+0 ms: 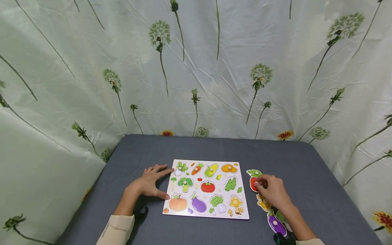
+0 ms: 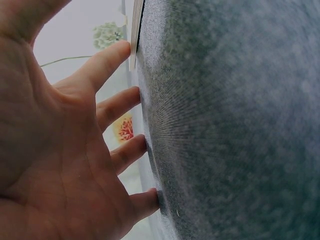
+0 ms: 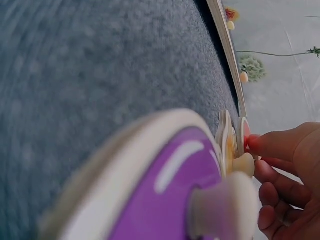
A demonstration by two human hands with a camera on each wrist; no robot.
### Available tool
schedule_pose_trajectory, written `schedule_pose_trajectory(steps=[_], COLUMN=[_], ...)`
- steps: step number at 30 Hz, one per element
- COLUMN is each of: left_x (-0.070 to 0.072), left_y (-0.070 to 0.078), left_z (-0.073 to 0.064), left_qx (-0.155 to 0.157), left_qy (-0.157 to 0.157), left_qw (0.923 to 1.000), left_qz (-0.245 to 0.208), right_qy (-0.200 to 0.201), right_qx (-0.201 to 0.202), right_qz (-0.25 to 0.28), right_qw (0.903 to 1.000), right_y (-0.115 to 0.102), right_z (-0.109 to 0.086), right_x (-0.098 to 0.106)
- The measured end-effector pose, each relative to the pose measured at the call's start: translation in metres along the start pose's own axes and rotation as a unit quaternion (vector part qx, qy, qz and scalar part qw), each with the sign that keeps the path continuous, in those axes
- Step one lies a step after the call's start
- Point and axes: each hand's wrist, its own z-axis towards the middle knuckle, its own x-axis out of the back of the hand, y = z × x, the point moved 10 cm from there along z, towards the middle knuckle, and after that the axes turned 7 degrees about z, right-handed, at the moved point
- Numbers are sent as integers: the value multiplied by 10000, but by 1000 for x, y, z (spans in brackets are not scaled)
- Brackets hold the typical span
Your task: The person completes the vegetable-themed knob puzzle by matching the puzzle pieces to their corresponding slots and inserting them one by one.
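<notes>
A white vegetable puzzle board (image 1: 205, 212) lies on the table. My left hand (image 1: 149, 182) is spread at its left edge, thumb and index finger touching the rim. In the left wrist view the fingers (image 2: 107, 60) are extended, one fingertip against the board's edge. To the right of the board, my right hand (image 1: 273, 191) pinches a red tomato piece (image 1: 252, 184) between thumb and fingers. A green leafy piece (image 1: 254, 173) lies just beyond it. Nearer are a yellow mushroom piece (image 1: 263, 203) and a purple eggplant piece (image 1: 276, 223) with a round knob.
Knobbed carrot (image 1: 197, 169), corn (image 1: 211, 170), potato (image 1: 229, 168) and broccoli (image 1: 185, 184) pieces sit in the board. A green and white piece (image 1: 280, 216) is partly hidden under the right forearm. Behind the grey table (image 1: 214, 148) hangs a dandelion-print curtain (image 1: 220, 85).
</notes>
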Motion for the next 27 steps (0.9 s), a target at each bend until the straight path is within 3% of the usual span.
schedule_pose_trajectory(steps=[8, 16, 27], left_x=[-2, -2, -2], left_y=[-2, -3, -2], left_z=[1, 2, 2], left_qx=[-3, -3, -10], left_qy=[-28, -33, -24], left_qw=[10000, 10000, 10000], left_qz=[8, 22, 21], right_qy=[175, 576, 655], right_qx=[46, 493, 713], right_qz=[-14, -73, 159], right_qw=[9998, 9971, 9952], right_y=[-7, -20, -40], right_z=[-3, 0, 4], right_x=[10, 18, 12])
